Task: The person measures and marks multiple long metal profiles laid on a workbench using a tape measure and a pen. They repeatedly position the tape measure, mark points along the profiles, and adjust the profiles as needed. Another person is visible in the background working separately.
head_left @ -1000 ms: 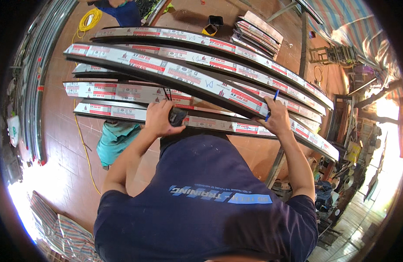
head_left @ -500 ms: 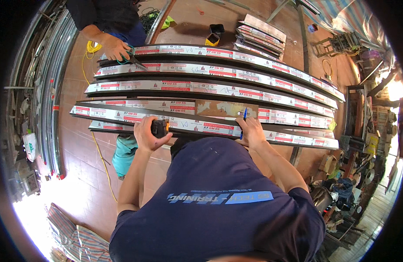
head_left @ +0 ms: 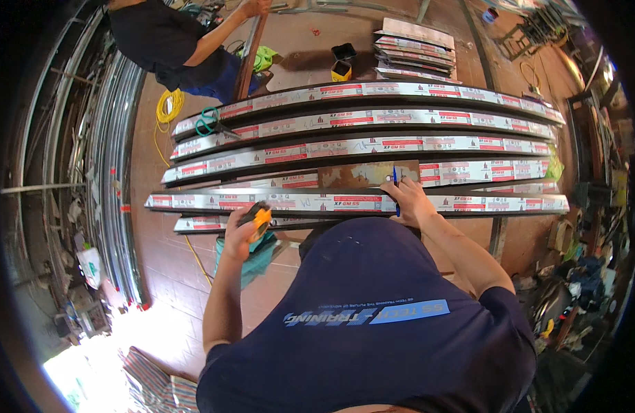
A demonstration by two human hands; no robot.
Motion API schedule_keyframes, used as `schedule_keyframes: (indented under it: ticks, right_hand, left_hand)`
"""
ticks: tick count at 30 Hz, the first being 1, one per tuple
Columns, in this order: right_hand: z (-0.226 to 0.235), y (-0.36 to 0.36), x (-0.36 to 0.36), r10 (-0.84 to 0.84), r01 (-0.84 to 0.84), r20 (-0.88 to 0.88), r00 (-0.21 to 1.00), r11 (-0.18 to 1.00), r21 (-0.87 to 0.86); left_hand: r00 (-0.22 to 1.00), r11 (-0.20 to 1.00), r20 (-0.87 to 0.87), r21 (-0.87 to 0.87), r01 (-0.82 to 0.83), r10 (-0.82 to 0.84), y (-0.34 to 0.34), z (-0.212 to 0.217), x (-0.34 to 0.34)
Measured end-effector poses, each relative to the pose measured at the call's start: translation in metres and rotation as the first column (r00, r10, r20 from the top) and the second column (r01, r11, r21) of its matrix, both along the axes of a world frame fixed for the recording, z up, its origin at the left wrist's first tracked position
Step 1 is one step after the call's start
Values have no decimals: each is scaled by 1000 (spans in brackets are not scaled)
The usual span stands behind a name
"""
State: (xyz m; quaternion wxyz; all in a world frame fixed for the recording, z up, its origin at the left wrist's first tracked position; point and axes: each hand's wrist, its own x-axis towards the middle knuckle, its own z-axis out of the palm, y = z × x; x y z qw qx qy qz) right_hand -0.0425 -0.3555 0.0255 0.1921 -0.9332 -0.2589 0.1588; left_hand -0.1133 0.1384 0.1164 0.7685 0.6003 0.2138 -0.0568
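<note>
My left hand (head_left: 239, 233) grips a black-and-yellow tape measure (head_left: 261, 216) just on the near side of a long metal profile (head_left: 290, 202) covered in white-and-red film. My right hand (head_left: 410, 197) rests on this same profile, with a blue pen (head_left: 395, 180) pinched upright between its fingers. Beyond the pen's tip lies a brown, stained flat plate (head_left: 352, 175) across the profiles behind. Scissors with teal handles (head_left: 208, 121) lie on the farther profiles at the left.
Several film-covered profiles (head_left: 317, 124) lie side by side ahead of me. A co-worker (head_left: 166, 41) is at the far left. Shorter profiles (head_left: 414, 48) are stacked beyond, near a black-and-yellow box (head_left: 341, 69). Long bars (head_left: 118, 172) line the left wall; yellow cable (head_left: 169, 104) is coiled nearby.
My left hand has drawn the tape measure back toward me, off the near profile. The co-worker's hand has let go of the scissors and moved away. My right hand stays on the profile.
</note>
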Motion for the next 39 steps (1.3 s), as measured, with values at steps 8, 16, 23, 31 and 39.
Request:
schedule_keyframes:
  ticks: [8,16,23,31,39]
  right_hand:
    - [9,-9,13,-14,-4,92,996,980,197]
    - [3,-19,59,-440,424,92,893,893,147]
    - [-4,-31,39,-736,715,6,676,659,234]
    - [1,-30,47,-634,629,166,755,772,89]
    - [-1,-40,64,-539,538,24,842,843,11]
  left_hand:
    - [908,920,327,369,132,-262,-5,101,64]
    - [853,-303,-296,937,172,-431,-22,-16,164]
    - [968,-127,-142,985,117,-205,-19,-83,150]
    - [803,102,-193,949,299,-563,-69,-93,121]
    - [737,-229,-501,865,447,-453,-136,-90,135]
